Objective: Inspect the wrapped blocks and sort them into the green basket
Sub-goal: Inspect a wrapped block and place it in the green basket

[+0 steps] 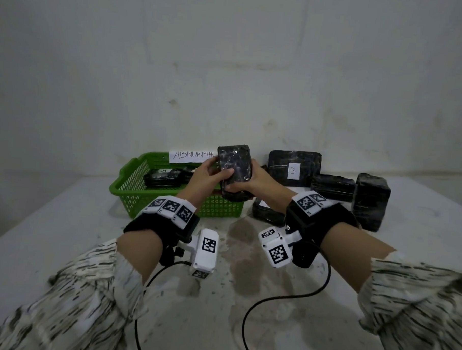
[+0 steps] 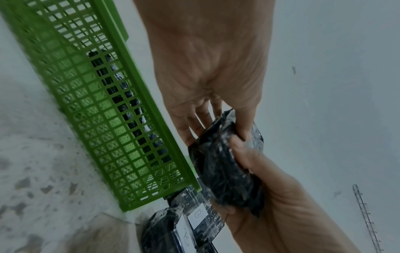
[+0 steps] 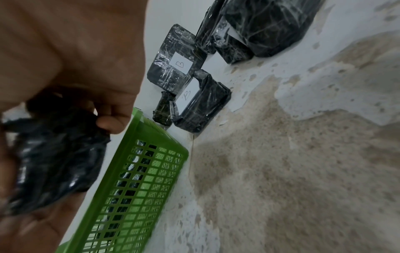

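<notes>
A black plastic-wrapped block (image 1: 234,172) is held upright above the right end of the green basket (image 1: 134,189), gripped from both sides. My left hand (image 1: 215,171) holds its left edge, thumb on the front face. My right hand (image 1: 250,182) cups its lower right corner. In the left wrist view the left hand (image 2: 216,119) pinches the block (image 2: 225,171) while the right hand (image 2: 270,188) grips it from below. The right wrist view shows the right hand (image 3: 103,109) round the block (image 3: 54,162) beside the basket (image 3: 140,188). Another wrapped block (image 1: 163,177) lies inside the basket.
A paper sign reading ABNORMAL (image 1: 192,155) stands behind the basket. To the right sit several wrapped blocks: one labelled B (image 1: 293,167) against the wall, a flat one (image 1: 332,187), a tall one (image 1: 371,202), and one (image 1: 265,213) under my right wrist. Cables trail over the stained tabletop (image 1: 247,268).
</notes>
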A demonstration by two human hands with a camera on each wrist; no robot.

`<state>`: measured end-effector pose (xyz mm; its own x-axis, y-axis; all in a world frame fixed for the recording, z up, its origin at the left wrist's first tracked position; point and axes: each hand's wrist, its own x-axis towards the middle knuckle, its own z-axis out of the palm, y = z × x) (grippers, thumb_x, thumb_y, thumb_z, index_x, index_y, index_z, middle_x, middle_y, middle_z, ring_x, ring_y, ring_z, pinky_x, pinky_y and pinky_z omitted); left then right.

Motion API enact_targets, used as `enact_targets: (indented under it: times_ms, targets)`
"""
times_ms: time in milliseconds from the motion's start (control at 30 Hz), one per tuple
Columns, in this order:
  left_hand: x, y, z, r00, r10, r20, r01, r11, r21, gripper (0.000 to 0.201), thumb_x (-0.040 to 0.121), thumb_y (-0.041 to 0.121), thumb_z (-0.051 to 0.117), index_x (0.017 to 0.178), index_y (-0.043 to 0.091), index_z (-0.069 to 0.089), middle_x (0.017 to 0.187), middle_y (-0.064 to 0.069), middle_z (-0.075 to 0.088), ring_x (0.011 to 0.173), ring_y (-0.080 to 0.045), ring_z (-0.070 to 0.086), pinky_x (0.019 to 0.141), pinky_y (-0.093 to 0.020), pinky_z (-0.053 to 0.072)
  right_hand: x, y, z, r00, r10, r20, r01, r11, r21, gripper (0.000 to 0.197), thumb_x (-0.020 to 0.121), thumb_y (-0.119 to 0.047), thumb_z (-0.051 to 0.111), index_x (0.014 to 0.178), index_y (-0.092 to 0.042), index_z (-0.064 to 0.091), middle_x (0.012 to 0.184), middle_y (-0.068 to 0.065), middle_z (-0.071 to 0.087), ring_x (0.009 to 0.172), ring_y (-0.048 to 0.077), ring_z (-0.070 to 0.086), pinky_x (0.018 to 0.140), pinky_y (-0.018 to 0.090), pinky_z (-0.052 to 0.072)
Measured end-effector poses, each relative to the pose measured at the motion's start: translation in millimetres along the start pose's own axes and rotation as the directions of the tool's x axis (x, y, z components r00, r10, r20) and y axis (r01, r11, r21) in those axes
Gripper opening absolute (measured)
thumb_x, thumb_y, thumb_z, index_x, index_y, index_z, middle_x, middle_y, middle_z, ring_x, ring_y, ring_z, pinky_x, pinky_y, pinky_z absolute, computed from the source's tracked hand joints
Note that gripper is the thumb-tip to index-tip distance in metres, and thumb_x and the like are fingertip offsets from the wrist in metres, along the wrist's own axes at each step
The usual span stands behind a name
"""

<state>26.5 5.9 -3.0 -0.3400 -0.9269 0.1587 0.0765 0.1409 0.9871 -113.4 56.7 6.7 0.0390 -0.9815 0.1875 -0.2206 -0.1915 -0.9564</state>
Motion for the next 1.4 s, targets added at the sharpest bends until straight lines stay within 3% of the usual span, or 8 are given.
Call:
enact_targets:
  times_ms: [167,267,433,567,700,867,1133,1400]
  targets:
    - [3,-5,-1,0.987,0.075,-0.141,-0.071,0.997,0.031,0.054,0.088,0.013,0.063,0.129,0.025,0.031,0.124,-0.017,0.050,0.103,-0.025,0.057,0.070,-0.030,0.053,-2,2,-1,0.999,0.026,0.038,-0.030,0.994,0.105,0.062,0.085,-0.007,0.067,0.139,-0.019,0.040,0.122,0.011,0.061,0.102,0.019,0.062,0.067,0.024,0.052]
    - [4,-3,-4,0.987,0.110,-0.114,-0.097,0.989,0.110,0.035,0.091,0.011,0.058,0.121,0.024,0.045,0.121,-0.016,0.050,0.114,-0.033,0.054,0.076,-0.036,0.055,-5,2,-5,1.000,-0.013,0.026,0.010,0.994,0.105,0.067,0.087,-0.005,0.064,0.145,-0.023,0.035,0.110,0.009,0.062,0.098,0.022,0.064,0.073,0.037,0.054]
    - [-2,10,-2,0.990,-0.040,0.134,0.057,0.991,-0.120,0.050,0.099,0.050,0.029,0.123,0.018,0.058,0.121,-0.012,0.064,0.113,-0.027,0.061,0.095,-0.045,0.050,-7,-2,-6,0.993,-0.118,0.004,0.118,0.992,0.047,0.056,0.094,-0.018,0.057,0.146,-0.022,0.037,0.105,0.012,0.060,0.099,0.014,0.062,0.077,0.020,0.050]
    - [-3,11,0,0.993,-0.044,0.110,0.064,0.980,-0.189,0.045,0.096,0.044,0.043,0.125,0.011,0.056,0.120,-0.014,0.065,0.111,-0.029,0.063,0.092,-0.040,0.051,-9,-8,-2,0.987,-0.154,-0.049,0.156,0.987,0.032,0.031,0.099,-0.016,0.047,0.124,-0.003,0.061,0.092,-0.005,0.064,0.084,-0.001,0.062,0.074,0.008,0.048]
    - [-2,6,1,0.995,-0.059,0.079,0.074,0.978,-0.196,0.041,0.097,0.031,0.046,0.131,0.006,0.050,0.121,-0.015,0.063,0.109,-0.028,0.062,0.092,-0.039,0.050,1,-4,-3,0.953,-0.097,-0.287,0.130,0.987,0.099,0.011,0.094,-0.022,0.057,0.096,-0.011,0.058,0.083,-0.002,0.058,0.081,0.015,0.057,0.078,0.034,0.050]
    - [-7,5,3,0.995,-0.066,0.068,0.068,0.997,-0.036,0.042,0.096,0.034,0.048,0.128,0.008,0.053,0.116,-0.007,0.063,0.113,-0.023,0.057,0.097,-0.039,0.044,1,-4,1,0.990,0.011,-0.142,0.002,0.996,0.086,0.024,0.094,-0.030,0.057,0.112,-0.014,0.060,0.092,-0.005,0.067,0.078,0.006,0.065,0.059,0.015,0.051]
    - [-2,5,0,0.992,0.035,-0.118,-0.028,0.998,0.061,0.038,0.095,0.021,0.053,0.130,0.006,0.048,0.120,-0.012,0.060,0.086,-0.013,0.062,0.066,-0.025,0.051,2,0,5,0.991,0.016,-0.134,-0.008,0.999,0.054,0.039,0.085,-0.009,0.069,0.117,-0.017,0.049,0.092,-0.001,0.063,0.076,0.010,0.062,0.052,0.013,0.048]
    - [-3,7,3,0.997,0.023,-0.075,-0.011,0.988,0.153,0.040,0.087,0.012,0.064,0.125,0.010,0.052,0.118,-0.010,0.064,0.101,-0.025,0.064,0.084,-0.039,0.055,-2,1,5,0.990,-0.020,-0.138,0.032,0.996,0.084,0.055,0.080,-0.002,0.072,0.128,-0.012,0.048,0.098,0.000,0.065,0.086,0.013,0.064,0.067,0.017,0.052]
